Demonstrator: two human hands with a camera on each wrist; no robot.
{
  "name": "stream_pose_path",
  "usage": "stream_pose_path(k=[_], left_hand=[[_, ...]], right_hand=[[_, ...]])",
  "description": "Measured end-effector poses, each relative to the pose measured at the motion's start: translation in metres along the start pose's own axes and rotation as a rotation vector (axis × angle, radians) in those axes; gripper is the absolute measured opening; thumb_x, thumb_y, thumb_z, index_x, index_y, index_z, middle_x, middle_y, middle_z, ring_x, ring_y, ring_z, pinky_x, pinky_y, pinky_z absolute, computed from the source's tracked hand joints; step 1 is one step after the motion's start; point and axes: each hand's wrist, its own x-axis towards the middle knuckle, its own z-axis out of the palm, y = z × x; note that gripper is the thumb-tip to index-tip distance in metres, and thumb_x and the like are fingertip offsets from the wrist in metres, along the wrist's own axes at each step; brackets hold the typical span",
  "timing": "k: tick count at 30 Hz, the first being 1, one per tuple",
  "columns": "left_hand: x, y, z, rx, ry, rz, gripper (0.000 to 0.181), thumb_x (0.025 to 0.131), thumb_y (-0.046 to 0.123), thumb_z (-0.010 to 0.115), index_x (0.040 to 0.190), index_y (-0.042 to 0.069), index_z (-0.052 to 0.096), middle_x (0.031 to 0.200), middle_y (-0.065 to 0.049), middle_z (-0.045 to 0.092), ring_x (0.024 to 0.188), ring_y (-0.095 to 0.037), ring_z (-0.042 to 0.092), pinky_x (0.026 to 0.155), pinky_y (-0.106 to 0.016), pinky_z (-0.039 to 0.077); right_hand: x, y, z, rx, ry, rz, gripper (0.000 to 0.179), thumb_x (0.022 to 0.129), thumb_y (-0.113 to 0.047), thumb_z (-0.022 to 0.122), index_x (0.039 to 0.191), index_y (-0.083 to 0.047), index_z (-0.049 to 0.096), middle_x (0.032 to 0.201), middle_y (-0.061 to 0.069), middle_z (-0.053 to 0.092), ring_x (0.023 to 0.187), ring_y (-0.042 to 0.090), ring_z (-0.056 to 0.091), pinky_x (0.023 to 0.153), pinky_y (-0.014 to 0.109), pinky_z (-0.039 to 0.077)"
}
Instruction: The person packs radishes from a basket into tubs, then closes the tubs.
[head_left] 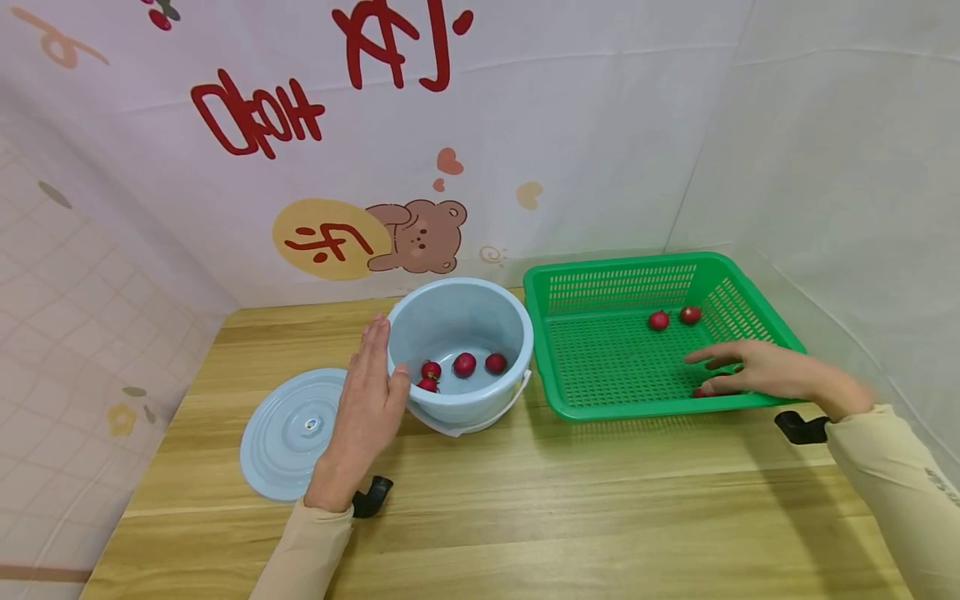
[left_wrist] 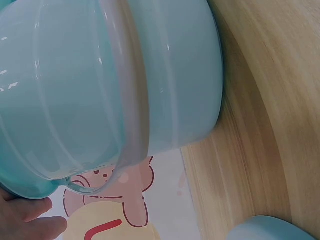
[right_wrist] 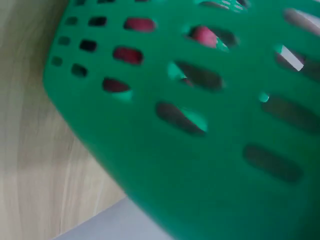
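A light blue bucket (head_left: 459, 402) with a white handle stands on the table, several small red radishes (head_left: 464, 364) lying inside. My left hand (head_left: 366, 404) rests against its left side, fingers straight and thumb at the rim. In the left wrist view, fingertips (left_wrist: 37, 215) show at the bucket's (left_wrist: 60, 100) rim. My right hand (head_left: 761, 372) reaches over the near right edge of the green basket (head_left: 551, 367), thumb and fingers spread. A mostly hidden radish (head_left: 701, 392) lies right by the thumb. The basket's wall (right_wrist: 150, 160) blocks most of the right wrist view.
Two more radishes (head_left: 659, 321) lie towards the back right of the basket. A round blue lid (head_left: 288, 433) lies left of the bucket, partly behind the left hand. A printed cloth wall (head_left: 600, 167) rises behind the wooden table (head_left: 555, 517).
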Motion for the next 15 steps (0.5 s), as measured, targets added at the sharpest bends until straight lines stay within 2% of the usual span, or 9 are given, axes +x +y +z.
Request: stream_pose_path(k=[4,6,8,12,15], left_hand=[[0.0003,-0.0004,0.0004,0.001,0.005,0.008,0.066,0.105,0.025,0.043,0.163,0.001,0.023,0.171,-0.012,0.022,0.158,-0.030,0.016,0.121,-0.066,0.019],[0.0004,-0.0005,0.0004,0.001,0.006,0.009,0.066,0.106,0.026,0.043,0.163,0.001,0.023,0.171,-0.013,0.023,0.158,-0.030,0.016,0.121,-0.067,0.019],[0.0002,-0.0002,0.0003,0.001,0.005,0.008,0.066,0.106,0.026,0.043,0.163,0.000,0.023,0.171,-0.012,0.022,0.158,-0.030,0.016,0.121,-0.067,0.019],[-0.0001,-0.0002,0.0003,0.000,0.000,0.003,0.066,0.106,0.027,0.042,0.163,0.001,0.023,0.171,-0.012,0.021,0.158,-0.031,0.015,0.121,-0.066,0.019],[-0.0001,0.0000,0.0004,-0.004,-0.002,-0.001,0.066,0.106,0.027,0.042,0.164,0.001,0.022,0.171,-0.011,0.021,0.158,-0.031,0.015,0.122,-0.065,0.018]], right_hand=[[0.0021,-0.0003,-0.0008,0.097,-0.085,-0.009,0.054,0.101,-0.031,0.068,0.147,-0.005,0.057,0.113,-0.007,0.077,0.116,0.022,0.069,0.087,0.025,0.053],[0.0035,-0.0004,-0.0019,0.137,-0.123,-0.003,0.054,0.102,-0.028,0.066,0.147,-0.002,0.055,0.112,-0.007,0.077,0.112,0.018,0.071,0.087,0.023,0.053],[0.0050,-0.0005,-0.0027,0.151,-0.146,0.000,0.053,0.102,-0.027,0.066,0.146,0.000,0.055,0.114,-0.005,0.077,0.114,0.021,0.070,0.087,0.022,0.054],[0.0083,-0.0005,-0.0028,0.125,-0.166,-0.012,0.051,0.101,-0.026,0.067,0.143,0.002,0.058,0.116,0.000,0.077,0.121,0.038,0.065,0.087,0.022,0.053],[0.0096,0.0002,-0.0029,0.098,-0.165,-0.006,0.050,0.101,-0.026,0.067,0.143,0.000,0.059,0.117,0.000,0.076,0.123,0.041,0.063,0.088,0.024,0.053]])
